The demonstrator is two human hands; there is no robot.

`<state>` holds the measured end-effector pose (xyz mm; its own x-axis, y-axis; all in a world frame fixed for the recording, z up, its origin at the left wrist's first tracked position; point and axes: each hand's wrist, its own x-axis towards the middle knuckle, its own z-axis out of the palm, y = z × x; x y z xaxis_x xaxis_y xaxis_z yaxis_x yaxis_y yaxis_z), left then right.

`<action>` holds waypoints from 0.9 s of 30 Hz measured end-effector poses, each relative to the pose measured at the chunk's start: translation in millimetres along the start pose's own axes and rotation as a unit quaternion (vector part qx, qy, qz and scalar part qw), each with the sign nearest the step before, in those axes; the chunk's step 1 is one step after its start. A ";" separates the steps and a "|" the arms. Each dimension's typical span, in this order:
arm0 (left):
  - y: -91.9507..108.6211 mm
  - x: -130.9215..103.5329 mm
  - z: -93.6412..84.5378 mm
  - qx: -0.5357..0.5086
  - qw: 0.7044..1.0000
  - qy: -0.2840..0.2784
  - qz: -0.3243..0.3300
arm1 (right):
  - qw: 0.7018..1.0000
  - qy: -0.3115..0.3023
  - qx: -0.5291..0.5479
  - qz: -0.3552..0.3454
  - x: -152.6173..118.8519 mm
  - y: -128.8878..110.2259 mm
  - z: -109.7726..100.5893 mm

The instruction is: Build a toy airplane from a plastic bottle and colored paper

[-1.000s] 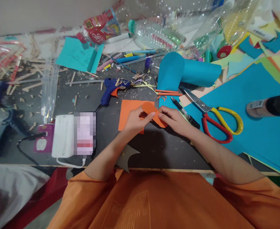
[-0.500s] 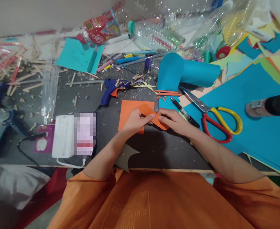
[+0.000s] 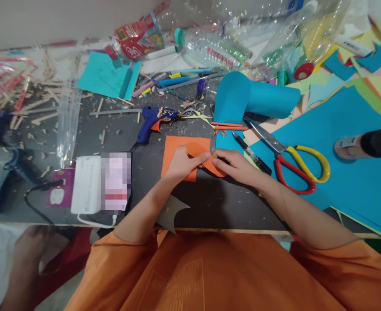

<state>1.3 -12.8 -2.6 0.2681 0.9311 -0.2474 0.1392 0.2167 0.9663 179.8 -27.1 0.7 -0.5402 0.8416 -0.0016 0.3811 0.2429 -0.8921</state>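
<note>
Between my hands is a rounded piece of orange paper (image 3: 197, 149), slightly bent. My left hand (image 3: 184, 164) pinches it from the left, thumb on top. On its right side my right hand (image 3: 231, 165) grips the paper's edge between thumb and fingers. Under my left hand lies a flat orange sheet (image 3: 172, 149) on the dark table. A black pen (image 3: 251, 152) and scissors (image 3: 284, 151) with red and yellow handles rest just right of my right hand. Thin orange strips (image 3: 229, 126) lie beyond my fingers.
A blue glue gun (image 3: 154, 121) lies beyond my left hand, near a white power strip (image 3: 86, 185). Rolled blue card (image 3: 271, 100) and blue sheets (image 3: 346, 125) are on the right. Plastic bottles (image 3: 206, 49) line the back. Another person's hand (image 3: 34, 242) is at lower left.
My hands have shifted the orange paper slightly left and its angle has changed a little. Another person's hand has come into view at the lower left.
</note>
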 end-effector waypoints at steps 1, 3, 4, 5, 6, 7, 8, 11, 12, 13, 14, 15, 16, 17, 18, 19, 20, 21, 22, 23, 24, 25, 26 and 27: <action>0.2 0.1 -0.3 0.003 1.000 0.000 0.003 | 1.000 -0.001 -0.002 0.002 0.3 0.1 -0.2; 0.3 0.2 -0.5 0.009 1.000 -0.003 0.013 | 1.000 -0.006 -0.006 0.006 0.7 0.1 -0.7; 0.5 0.3 -0.4 0.013 1.000 -0.005 0.020 | 1.000 -0.009 -0.007 0.006 0.9 0.0 -1.0; 0.8 0.3 -0.2 0.018 0.999 -0.005 0.026 | 1.000 -0.011 -0.009 0.006 1.0 0.0 -1.2; 1.3 0.3 0.2 0.024 0.999 -0.003 0.031 | 1.000 -0.012 -0.011 0.005 1.1 0.0 -1.4; 1.8 0.2 0.7 0.031 0.999 0.001 0.036 | 1.000 -0.013 -0.013 0.004 1.3 0.1 -1.5; 2.3 0.1 1.1 0.037 0.999 0.005 0.039 | 1.000 -0.015 -0.014 0.002 1.5 0.3 -1.5; 2.8 -0.3 1.4 0.051 0.998 0.019 0.038 | 1.000 -0.013 -0.012 0.003 2.4 0.8 -1.0; 2.5 -0.5 1.1 0.052 0.998 0.025 0.036 | 1.000 -0.011 -0.006 0.005 2.7 0.8 -0.7; 1.8 -0.6 0.7 0.048 0.998 0.033 0.033 | 1.000 -0.008 0.001 0.008 2.9 0.8 -0.4; 1.0 -0.6 0.1 0.039 0.998 0.045 0.030 | 1.000 -0.003 0.011 0.011 3.1 0.6 -0.2; 0.1 -0.6 -0.5 0.024 0.998 0.060 0.028 | 1.000 0.004 0.021 0.014 3.2 0.4 -0.1; -0.9 -0.4 -1.2 0.003 0.997 0.076 0.029 | 0.999 0.011 0.036 0.016 3.2 0.2 0.0; -1.8 -0.2 -1.9 -0.019 0.995 0.092 0.031 | 0.998 0.022 0.056 0.021 3.2 0.1 0.0; -2.6 0.1 -2.7 -0.040 0.993 0.108 0.035 | 0.996 0.035 0.082 0.029 3.1 0.3 0.0; -3.1 0.5 -3.6 -0.053 0.991 0.121 0.038 | 0.992 0.051 0.113 0.038 3.1 0.7 -0.1; -3.4 0.8 -4.6 -0.058 0.989 0.128 0.040 | 0.986 0.068 0.148 0.047 3.1 1.5 -0.1; -3.4 1.0 -5.6 -0.052 0.989 0.131 0.043 | 0.978 0.086 0.183 0.055 3.3 2.5 -0.2; -3.1 1.2 -6.7 -0.035 0.990 0.132 0.047 | 0.969 0.105 0.215 0.061 3.5 3.7 -0.2; -2.6 1.4 -7.8 -0.010 0.990 0.128 0.053 | 0.960 0.123 0.242 0.066 3.8 5.1 -0.1; -2.1 1.5 -8.7 0.016 0.990 0.124 0.063 | 0.952 0.136 0.265 0.069 4.1 6.5 -0.1; -1.5 1.7 -9.4 0.036 0.990 0.119 0.073 | 0.945 0.146 0.284 0.072 4.4 7.7 0.1; -1.0 1.8 -9.7 0.048 0.989 0.113 0.082 | 0.940 0.149 0.297 0.073 4.5 8.6 0.2; -0.6 1.8 -9.7 0.052 0.989 0.106 0.086 | 0.938 0.151 0.305 0.072 4.5 9.3 0.5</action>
<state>-7.6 -8.4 -2.9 0.0925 0.9945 -0.0488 0.2093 0.0285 0.9774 180.5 -21.3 -7.8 -0.2446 0.9649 -0.0956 -0.1153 -0.1268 -0.9852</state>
